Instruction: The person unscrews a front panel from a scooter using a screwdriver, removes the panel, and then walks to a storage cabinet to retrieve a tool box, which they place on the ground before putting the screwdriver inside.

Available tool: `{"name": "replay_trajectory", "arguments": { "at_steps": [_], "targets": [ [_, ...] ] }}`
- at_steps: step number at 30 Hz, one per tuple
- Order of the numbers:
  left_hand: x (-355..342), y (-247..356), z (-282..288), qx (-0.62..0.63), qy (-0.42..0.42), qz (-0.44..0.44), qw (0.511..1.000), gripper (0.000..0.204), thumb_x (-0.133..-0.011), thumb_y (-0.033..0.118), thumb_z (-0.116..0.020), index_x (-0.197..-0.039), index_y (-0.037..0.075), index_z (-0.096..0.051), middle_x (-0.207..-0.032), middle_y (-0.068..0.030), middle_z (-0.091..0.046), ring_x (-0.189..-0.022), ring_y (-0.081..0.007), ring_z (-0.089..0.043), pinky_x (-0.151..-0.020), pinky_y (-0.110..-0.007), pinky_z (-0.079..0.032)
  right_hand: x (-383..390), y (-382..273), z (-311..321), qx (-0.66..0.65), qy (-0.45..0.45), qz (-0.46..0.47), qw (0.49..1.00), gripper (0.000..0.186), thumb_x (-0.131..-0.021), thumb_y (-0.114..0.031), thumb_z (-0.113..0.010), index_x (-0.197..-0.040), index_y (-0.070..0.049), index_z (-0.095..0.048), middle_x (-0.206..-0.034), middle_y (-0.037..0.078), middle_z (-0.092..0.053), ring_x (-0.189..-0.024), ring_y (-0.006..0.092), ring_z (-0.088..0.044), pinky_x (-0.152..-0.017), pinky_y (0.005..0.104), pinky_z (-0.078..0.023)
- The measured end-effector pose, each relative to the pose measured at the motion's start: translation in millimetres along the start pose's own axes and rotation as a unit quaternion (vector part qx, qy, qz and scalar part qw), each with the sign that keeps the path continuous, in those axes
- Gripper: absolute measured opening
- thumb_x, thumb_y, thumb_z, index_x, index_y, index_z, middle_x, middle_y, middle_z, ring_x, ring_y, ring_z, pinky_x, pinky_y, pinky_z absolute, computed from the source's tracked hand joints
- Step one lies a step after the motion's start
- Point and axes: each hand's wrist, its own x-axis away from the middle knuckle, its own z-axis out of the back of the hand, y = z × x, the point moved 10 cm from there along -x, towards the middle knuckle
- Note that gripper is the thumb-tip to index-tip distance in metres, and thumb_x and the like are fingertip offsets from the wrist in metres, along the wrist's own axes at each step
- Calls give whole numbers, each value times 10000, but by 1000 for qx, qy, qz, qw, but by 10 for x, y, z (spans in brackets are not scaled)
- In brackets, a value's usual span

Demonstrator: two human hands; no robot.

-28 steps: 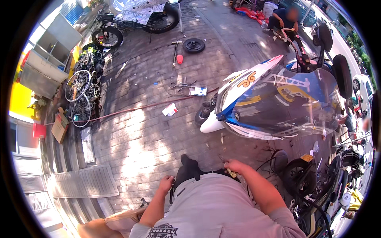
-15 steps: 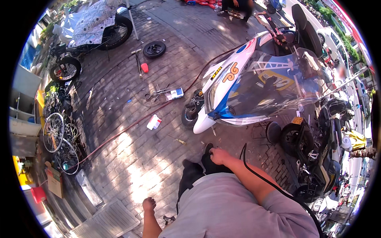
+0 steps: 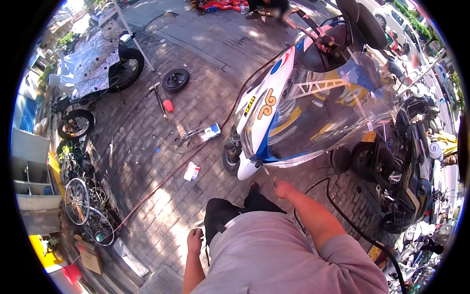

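Note:
My left hand [image 3: 195, 240] hangs low beside my left thigh, its fingers curled in, with nothing seen in them. My right hand [image 3: 282, 189] reaches forward, slightly blurred, and its fingers are hard to make out. Just beyond it stands a white and blue scooter [image 3: 268, 110] with a large clear windshield [image 3: 318, 117] and a small front wheel [image 3: 231, 156]. The right hand is nearest to the scooter's front end, apart from it. A black hose [image 3: 338, 210] runs behind my right forearm.
On the paving lie a red-and-white box [image 3: 192, 171], a blue-and-white box [image 3: 211, 132] beside tools, a loose wheel [image 3: 175, 80], a red cup-shaped piece [image 3: 168, 106] and a long reddish hose [image 3: 152, 192]. Bicycle wheels [image 3: 77, 202] stand left; a black motorcycle [image 3: 409, 181] stands right.
My view has turned and moved nearer the scooter. My right hand has moved ahead, and my left hand has come up a little. My legs have stepped.

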Motion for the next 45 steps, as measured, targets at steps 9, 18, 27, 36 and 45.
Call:
{"name": "replay_trajectory", "arguments": {
  "at_steps": [9,18,27,36,45],
  "targets": [
    [-874,-43,544,-7,-29,150,988,285,-1050,323,-575,-959,52,-569,-774,-83,-641,-631,-198,-619,-569,-351,-524,179,-137,148,-70,19,-37,997,398,-900,-295,-570,-1184,-80,-746,-1186,242,-715,-1125,407,-681,-984,486,-538],
    [-2445,1582,1329,-220,-110,5,969,332,-1032,305,-603,-956,-11,-671,-832,-107,-710,-737,-192,-680,-633,-340,-516,76,-839,-373,-48,-42,-166,984,382,-868,-303,-595,-1100,-61,-778,-1182,227,-727,-1117,423,-681,-977,480,-541],
    [-3604,3104,3155,124,2,-19,992,209,-1047,212,-563,-899,67,-536,-727,-95,-581,-566,-169,-561,-473,-291,-426,-283,-3724,214,-71,0,13,997,423,-943,-324,-576,-1230,-31,-680,-1120,218,-735,-1073,389,-697,-921,488,-545],
    [-3602,2038,3067,-74,-23,57,995,308,-1003,329,-613,-920,35,-655,-823,-92,-697,-685,-192,-659,-592,-339,-529,-1022,-3904,547,-128,21,-65,989,435,-950,-370,-592,-1249,-66,-672,-1170,229,-726,-1132,405,-680,-992,467,-525],
    [-2876,2377,2762,-200,-46,-5,979,514,-1014,496,-537,-1010,25,-744,-923,-158,-763,-876,-348,-726,-847,-451,-545,-2119,-3615,395,6,-31,41,999,425,-866,-284,-667,-1140,37,-714,-1121,269,-730,-1097,408,-700,-953,458,-540]
  ]
}}
